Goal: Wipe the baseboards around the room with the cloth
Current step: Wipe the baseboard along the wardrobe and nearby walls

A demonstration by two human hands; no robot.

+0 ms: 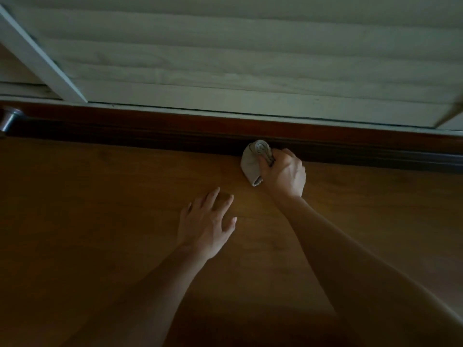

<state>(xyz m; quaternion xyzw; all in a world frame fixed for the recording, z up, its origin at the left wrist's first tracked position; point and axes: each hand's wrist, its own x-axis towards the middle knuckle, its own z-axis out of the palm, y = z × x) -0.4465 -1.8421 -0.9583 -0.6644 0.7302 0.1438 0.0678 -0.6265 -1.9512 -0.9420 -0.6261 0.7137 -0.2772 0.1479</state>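
The right hand [285, 174] is closed tight round the cloth [251, 160], which is pressed to the baseboard [150, 133], and the left hand [208, 222] is spread open over the floor [100, 221]; the cloth looks soft and light and is best held bunched up.

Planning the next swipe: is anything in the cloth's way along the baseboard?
Nothing near the grey rolled cloth, which the right hand holds against the dark wooden baseboard. Far left, a round metal knob sits by it.
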